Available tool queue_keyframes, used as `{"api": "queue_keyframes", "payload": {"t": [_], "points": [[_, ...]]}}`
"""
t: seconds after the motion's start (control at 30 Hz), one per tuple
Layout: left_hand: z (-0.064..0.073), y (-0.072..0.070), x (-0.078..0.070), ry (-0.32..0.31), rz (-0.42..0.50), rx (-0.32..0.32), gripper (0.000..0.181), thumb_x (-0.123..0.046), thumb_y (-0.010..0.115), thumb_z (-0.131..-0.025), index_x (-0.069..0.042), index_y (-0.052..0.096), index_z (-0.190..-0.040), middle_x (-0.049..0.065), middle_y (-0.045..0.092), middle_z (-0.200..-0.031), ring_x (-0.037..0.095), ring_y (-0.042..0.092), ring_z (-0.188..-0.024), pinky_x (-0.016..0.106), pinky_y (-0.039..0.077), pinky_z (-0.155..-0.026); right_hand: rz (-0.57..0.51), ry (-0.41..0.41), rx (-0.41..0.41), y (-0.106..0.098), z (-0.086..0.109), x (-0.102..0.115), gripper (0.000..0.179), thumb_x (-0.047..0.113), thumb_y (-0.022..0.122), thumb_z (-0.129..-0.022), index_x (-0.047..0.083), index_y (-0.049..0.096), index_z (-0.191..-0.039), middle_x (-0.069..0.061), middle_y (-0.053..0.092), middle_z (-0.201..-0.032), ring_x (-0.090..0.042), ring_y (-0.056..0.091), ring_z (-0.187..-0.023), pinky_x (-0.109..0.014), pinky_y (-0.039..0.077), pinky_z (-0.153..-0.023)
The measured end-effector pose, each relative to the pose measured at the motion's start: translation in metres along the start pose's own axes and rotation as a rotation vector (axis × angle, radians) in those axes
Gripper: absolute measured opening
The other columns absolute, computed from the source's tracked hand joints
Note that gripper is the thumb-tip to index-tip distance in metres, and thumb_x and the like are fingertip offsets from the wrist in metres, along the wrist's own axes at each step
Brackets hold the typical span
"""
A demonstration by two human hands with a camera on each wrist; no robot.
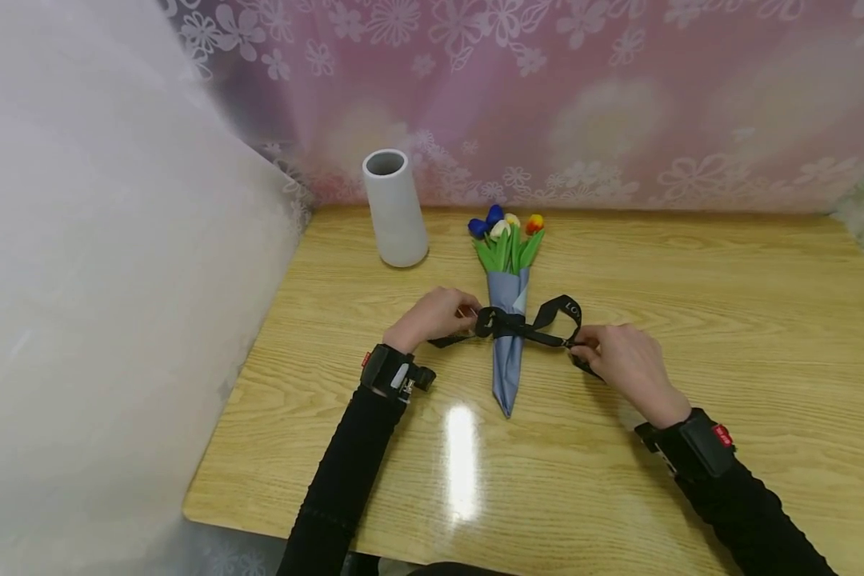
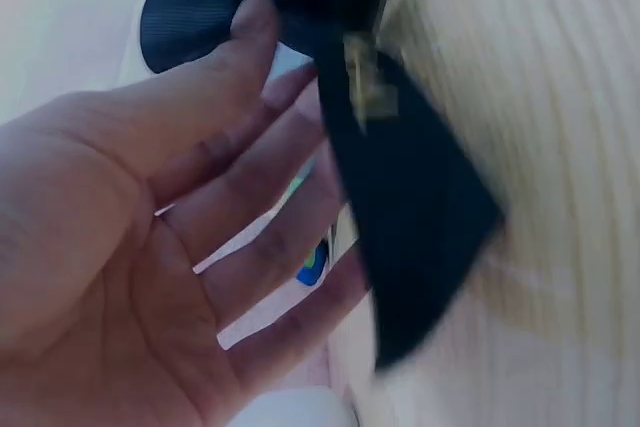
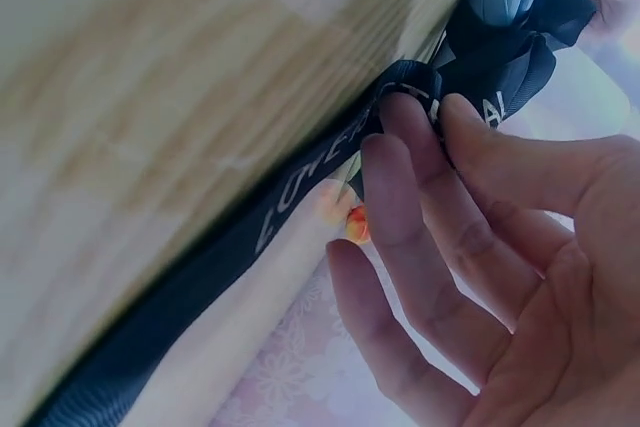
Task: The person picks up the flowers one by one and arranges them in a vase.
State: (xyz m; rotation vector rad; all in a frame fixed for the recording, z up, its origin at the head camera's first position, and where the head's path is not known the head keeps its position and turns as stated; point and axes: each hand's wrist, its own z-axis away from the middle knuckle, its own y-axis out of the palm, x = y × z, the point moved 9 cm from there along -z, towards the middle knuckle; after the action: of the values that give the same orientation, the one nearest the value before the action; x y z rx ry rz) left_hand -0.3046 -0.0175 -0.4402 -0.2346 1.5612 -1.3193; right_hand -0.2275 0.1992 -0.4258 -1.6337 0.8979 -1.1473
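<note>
A small tulip bouquet, with blue, white, yellow and orange-red blooms (image 1: 500, 230), lies on the table in a blue-grey wrapper (image 1: 506, 372). Round the wrapper's middle goes a black ribbon (image 1: 543, 337) with pale lettering, knotted in front and looped out to both sides. My left hand (image 1: 435, 314) pinches the left loop near the knot, thumb against the ribbon (image 2: 190, 22); a loose tail hangs past its fingers. On the other side my right hand (image 1: 628, 360) pinches the ribbon (image 3: 310, 172) between thumb and fingers, its tail trailing onto the table.
A white cylindrical vase (image 1: 398, 216) stands upright behind and left of the bouquet. The wooden table (image 1: 727, 320) meets a pink flowered curtain (image 1: 619, 104) at the back and a white drape (image 1: 115, 240) along the left.
</note>
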Motion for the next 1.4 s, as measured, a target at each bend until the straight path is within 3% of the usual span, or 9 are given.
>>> {"api": "queue_keyframes", "payload": {"t": [0.1, 0.2, 0.3, 0.47, 0.57, 0.73, 0.93, 1.1, 1.4], "points": [[-0.001, 0.004, -0.003, 0.026, -0.017, -0.006, 0.013, -0.007, 0.062, -0.1, -0.009, 0.073, -0.106, 0.003, 0.067, -0.086, 0.01, 0.056, -0.074, 0.02, 0.042, -0.068, -0.019, -0.003, 0.004, 0.0, -0.001, -0.001, 0.007, 0.021, 0.077, -0.091, 0.014, 0.076, -0.09, 0.002, 0.057, -0.059, -0.012, 0.041, -0.045, -0.027, 0.024, -0.041], [-0.004, 0.01, -0.006, 0.02, -0.008, -0.019, 0.008, -0.015, 0.066, -0.1, -0.009, 0.072, -0.101, 0.003, 0.068, -0.087, 0.01, 0.059, -0.076, 0.019, 0.043, -0.068, -0.038, -0.004, 0.015, 0.001, -0.001, -0.003, 0.01, 0.022, 0.077, -0.091, 0.013, 0.077, -0.093, -0.003, 0.067, -0.069, -0.011, 0.047, -0.048, -0.028, 0.027, -0.041], [-0.007, 0.014, -0.009, 0.005, 0.004, -0.039, 0.018, -0.023, 0.066, -0.101, -0.009, 0.071, -0.111, 0.003, 0.073, -0.103, 0.011, 0.068, -0.092, 0.021, 0.052, -0.077, -0.051, -0.002, 0.022, 0.001, -0.002, -0.004, 0.013, 0.023, 0.077, -0.091, 0.011, 0.078, -0.096, -0.006, 0.07, -0.074, -0.011, 0.049, -0.05, -0.029, 0.028, -0.041], [-0.006, 0.009, -0.01, 0.007, -0.098, -0.12, 0.018, -0.013, 0.06, -0.103, -0.009, 0.069, -0.118, 0.005, 0.073, -0.101, 0.016, 0.067, -0.089, 0.027, 0.052, -0.076, -0.052, -0.016, 0.013, -0.001, -0.003, -0.002, 0.014, 0.025, 0.075, -0.093, 0.012, 0.078, -0.097, -0.001, 0.063, -0.064, -0.011, 0.043, -0.047, -0.028, 0.025, -0.042], [0.0, -0.001, -0.007, -0.005, -0.113, -0.18, 0.015, -0.01, 0.062, -0.102, -0.013, 0.074, -0.11, 0.004, 0.074, -0.097, 0.016, 0.066, -0.082, 0.027, 0.051, -0.07, -0.06, -0.014, 0.019, -0.002, -0.003, -0.003, 0.013, 0.025, 0.072, -0.095, 0.013, 0.078, -0.096, 0.002, 0.061, -0.062, -0.012, 0.039, -0.045, -0.028, 0.022, -0.044], [0.012, -0.013, 0.004, -0.029, -0.079, -0.229, 0.009, -0.017, 0.067, -0.099, -0.017, 0.077, -0.101, 0.0, 0.076, -0.094, 0.013, 0.067, -0.078, 0.026, 0.049, -0.065, -0.072, 0.005, 0.06, -0.001, -0.002, -0.012, 0.014, 0.023, 0.069, -0.097, 0.013, 0.078, -0.096, 0.003, 0.071, -0.072, -0.014, 0.037, -0.044, -0.027, 0.019, -0.047], [0.028, -0.02, 0.018, -0.038, -0.052, -0.294, 0.011, -0.026, 0.07, -0.096, -0.019, 0.078, -0.096, -0.003, 0.076, -0.089, 0.011, 0.068, -0.076, 0.028, 0.051, -0.068, -0.06, 0.031, 0.077, -0.005, 0.002, -0.025, 0.015, 0.021, 0.069, -0.097, 0.009, 0.078, -0.099, 0.002, 0.072, -0.073, -0.014, 0.04, -0.044, -0.027, 0.018, -0.047], [0.039, -0.019, 0.028, -0.047, -0.051, -0.305, 0.012, -0.027, 0.069, -0.097, -0.019, 0.078, -0.096, -0.005, 0.077, -0.089, 0.009, 0.068, -0.075, 0.028, 0.05, -0.067, -0.078, 0.047, 0.073, -0.004, 0.005, -0.034, 0.014, 0.018, 0.069, -0.096, 0.008, 0.078, -0.101, 0.001, 0.073, -0.074, -0.014, 0.042, -0.045, -0.026, 0.02, -0.046], [0.063, -0.028, 0.051, -0.085, 0.004, -0.333, 0.012, -0.025, 0.068, -0.098, -0.018, 0.078, -0.096, -0.004, 0.077, -0.088, 0.008, 0.068, -0.075, 0.031, 0.053, -0.068, -0.002, 0.034, 0.01, 0.029, 0.009, -0.092, 0.016, 0.034, 0.065, -0.1, 0.023, 0.076, -0.102, 0.015, 0.068, -0.074, -0.014, 0.036, -0.044, -0.028, 0.013, -0.047]]}}
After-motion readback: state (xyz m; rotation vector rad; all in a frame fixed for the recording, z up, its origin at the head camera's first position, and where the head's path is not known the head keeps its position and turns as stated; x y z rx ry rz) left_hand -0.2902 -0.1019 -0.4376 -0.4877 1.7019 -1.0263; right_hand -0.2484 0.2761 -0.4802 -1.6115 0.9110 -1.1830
